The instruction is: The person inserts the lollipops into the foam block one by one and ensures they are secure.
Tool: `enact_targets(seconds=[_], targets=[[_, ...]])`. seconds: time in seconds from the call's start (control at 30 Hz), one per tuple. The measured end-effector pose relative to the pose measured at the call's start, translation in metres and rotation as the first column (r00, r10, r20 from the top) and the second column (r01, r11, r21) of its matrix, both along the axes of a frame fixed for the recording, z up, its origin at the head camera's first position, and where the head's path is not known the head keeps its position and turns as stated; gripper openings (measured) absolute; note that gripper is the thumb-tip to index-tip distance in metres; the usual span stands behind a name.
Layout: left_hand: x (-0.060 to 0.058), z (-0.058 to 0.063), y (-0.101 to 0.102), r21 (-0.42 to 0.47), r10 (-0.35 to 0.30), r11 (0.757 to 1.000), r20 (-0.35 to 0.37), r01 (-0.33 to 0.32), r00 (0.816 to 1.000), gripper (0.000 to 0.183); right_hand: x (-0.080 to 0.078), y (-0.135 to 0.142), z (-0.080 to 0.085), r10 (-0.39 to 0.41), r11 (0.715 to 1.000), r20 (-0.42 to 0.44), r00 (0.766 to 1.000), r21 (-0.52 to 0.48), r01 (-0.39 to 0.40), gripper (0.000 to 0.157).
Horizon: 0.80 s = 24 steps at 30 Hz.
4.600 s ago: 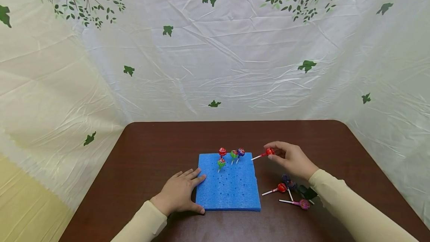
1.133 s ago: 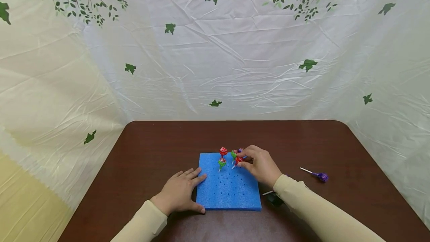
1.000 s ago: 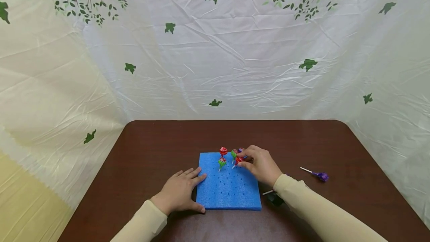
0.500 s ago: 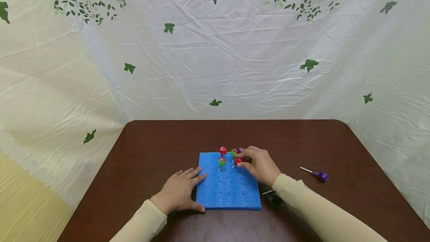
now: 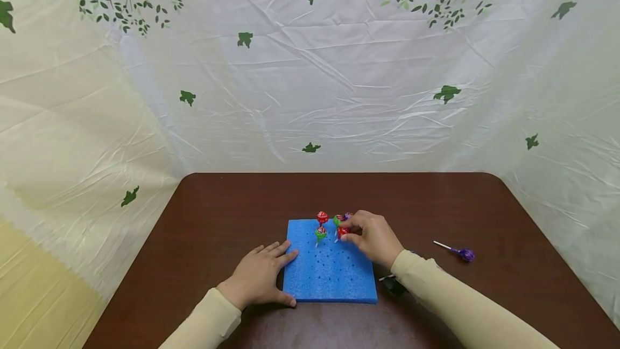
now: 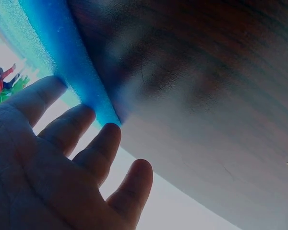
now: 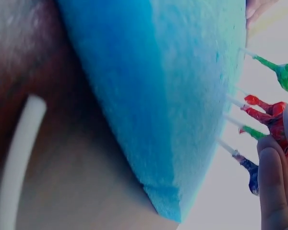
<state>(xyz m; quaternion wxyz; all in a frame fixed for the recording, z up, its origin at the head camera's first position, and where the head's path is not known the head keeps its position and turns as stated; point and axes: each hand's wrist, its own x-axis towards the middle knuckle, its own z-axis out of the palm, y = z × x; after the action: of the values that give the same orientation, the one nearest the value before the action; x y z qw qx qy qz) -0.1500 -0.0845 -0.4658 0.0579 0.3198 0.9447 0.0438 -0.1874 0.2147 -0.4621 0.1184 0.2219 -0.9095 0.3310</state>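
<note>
A blue foam board point(image 5: 329, 287) dotted with small holes lies on the table. My left hand point(image 5: 261, 276) rests along its left edge, fingers straight and spread, the thumb at the near corner. Thumb and fingers of my right hand point(image 5: 374, 238) pinch the head of a red lollipop point(image 5: 342, 231); in the right wrist view its white stick reaches down to the foam. Standing in the board's far part are another red lollipop point(image 5: 322, 217), a green lollipop point(image 5: 321, 234), a second green lollipop point(image 5: 337, 220) and a blue-purple lollipop point(image 5: 347, 215), partly hidden by my fingers.
A purple lollipop point(image 5: 465, 255) lies on the brown table point(image 5: 232, 203) at the right. Beside the board, a dark green object point(image 5: 393, 285) shows partly under my right sleeve, near a white stick point(image 7: 21, 158). A leaf-printed white sheet point(image 5: 310, 96) hangs behind the table.
Since the oldest frame, my right hand has carried the red lollipop leftward onto the board; its sleeve now covers most of the loose lollipops. Over the last second both hands stay almost still.
</note>
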Motion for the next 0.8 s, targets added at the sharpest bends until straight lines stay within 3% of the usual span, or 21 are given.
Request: enact_targets(seconds=[0.8], targets=[[0.0014, 0.0044, 0.0009, 0.006, 0.014, 1.0, 0.021, -0.015, 1.0, 0.102, 0.0004, -0.0082, 0.0048, 0.01, 0.995, -0.089, 0.996, 0.101, -0.001, 0.029]])
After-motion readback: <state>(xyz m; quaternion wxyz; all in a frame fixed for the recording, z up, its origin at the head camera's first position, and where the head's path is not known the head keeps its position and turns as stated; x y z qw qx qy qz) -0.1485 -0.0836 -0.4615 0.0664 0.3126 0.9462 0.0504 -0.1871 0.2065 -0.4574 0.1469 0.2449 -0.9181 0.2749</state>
